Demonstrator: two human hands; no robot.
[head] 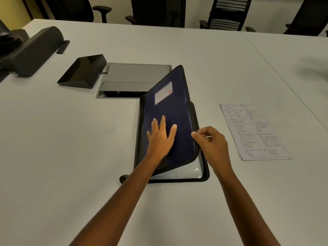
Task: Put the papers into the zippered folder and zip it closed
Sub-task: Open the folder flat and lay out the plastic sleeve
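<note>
A dark blue zippered folder (170, 107) lies in the middle of the white table, unzipped, its front cover lifted along the right edge. Clear plastic sleeves (184, 171) show inside at the near corner. My left hand (161, 137) rests flat on the cover with fingers spread. My right hand (211, 141) pinches the cover's right zipper edge and holds it raised. A stack of printed papers (255, 132) lies flat on the table to the right of the folder, apart from both hands.
A glossy black wedge-shaped device (83, 71) and a grey recessed cable box (131, 80) sit beyond the folder. A dark armrest (32, 52) juts in at the far left. Black office chairs (229, 13) line the far table edge. A small black knob (123, 178) lies near the folder's left corner.
</note>
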